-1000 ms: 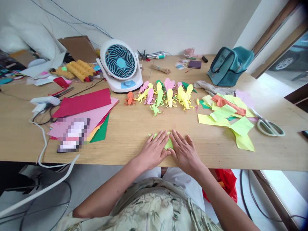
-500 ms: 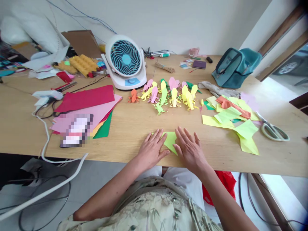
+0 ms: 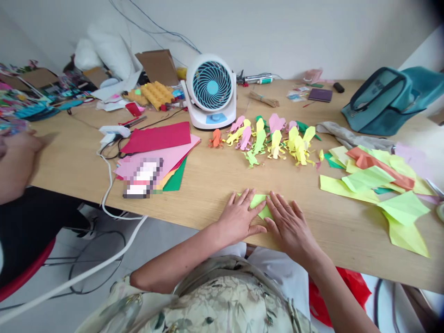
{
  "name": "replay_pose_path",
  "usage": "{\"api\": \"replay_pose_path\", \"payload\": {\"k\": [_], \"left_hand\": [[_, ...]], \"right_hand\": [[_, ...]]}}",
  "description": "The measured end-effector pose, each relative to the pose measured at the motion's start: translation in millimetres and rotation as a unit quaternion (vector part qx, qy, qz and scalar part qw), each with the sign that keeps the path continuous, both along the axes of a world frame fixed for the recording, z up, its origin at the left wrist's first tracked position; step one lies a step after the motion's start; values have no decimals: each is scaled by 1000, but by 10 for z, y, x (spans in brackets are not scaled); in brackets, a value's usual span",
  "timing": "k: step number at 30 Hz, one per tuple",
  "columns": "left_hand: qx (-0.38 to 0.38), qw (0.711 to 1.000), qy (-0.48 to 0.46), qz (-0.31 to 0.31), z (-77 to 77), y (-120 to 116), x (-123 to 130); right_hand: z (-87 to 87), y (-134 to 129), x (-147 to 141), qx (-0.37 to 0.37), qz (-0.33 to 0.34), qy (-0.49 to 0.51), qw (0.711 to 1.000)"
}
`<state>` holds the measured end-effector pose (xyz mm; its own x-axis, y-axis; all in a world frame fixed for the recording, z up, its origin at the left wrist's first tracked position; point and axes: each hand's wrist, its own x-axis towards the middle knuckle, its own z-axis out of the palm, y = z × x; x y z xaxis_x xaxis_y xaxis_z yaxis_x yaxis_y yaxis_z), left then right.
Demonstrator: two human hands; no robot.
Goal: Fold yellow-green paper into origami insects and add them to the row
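Against pale wall, on wooden table point(image 3: 208, 185) | yellow-green folded paper point(image 3: 257, 201), small, flat, partly covered | lying beneath fingers of left hand point(image 3: 239, 217) and right hand point(image 3: 289, 226) | both pressing flat, fingers extended, not gripping

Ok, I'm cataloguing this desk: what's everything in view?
table: one, pale, centre
fan: one, white, rear
bag: one, teal, right rear
sack: one, red, below table
paper figures: over ten, mixed, middle
loose papers: several, mostly yellow, right
scissors: one, pale, right edge
stacked sheets: several, mixed, left
blurred item: one, pale, on sheets
clutter: uncounted, multicoloured, far left
other person's arm: one, bare, left edge
paper: one, green, under hands
left hand: one, bare, on paper
right hand: one, bare, on paper
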<state>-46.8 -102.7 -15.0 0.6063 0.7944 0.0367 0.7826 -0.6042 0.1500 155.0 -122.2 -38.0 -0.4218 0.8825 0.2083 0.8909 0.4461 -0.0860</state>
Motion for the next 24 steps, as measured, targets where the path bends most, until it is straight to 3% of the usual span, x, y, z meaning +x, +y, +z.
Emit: {"api": "replay_pose_path", "payload": {"k": [5,11,19,24], "left_hand": [[-6,1000,-3,-5,20,-8,-57],[-15,999,2,30,43,-21,-197],[-11,999,25,33,42,-1,-212],[7,1000,10,23,-32,7,-249]], "right_hand": [[3,2,-6,16,0,-7,1000],[7,-12,-17,25,-12,3,1000],[78,-15,109,-2,-100,26,995],[139,-151,273,3,-72,97,993]]}}
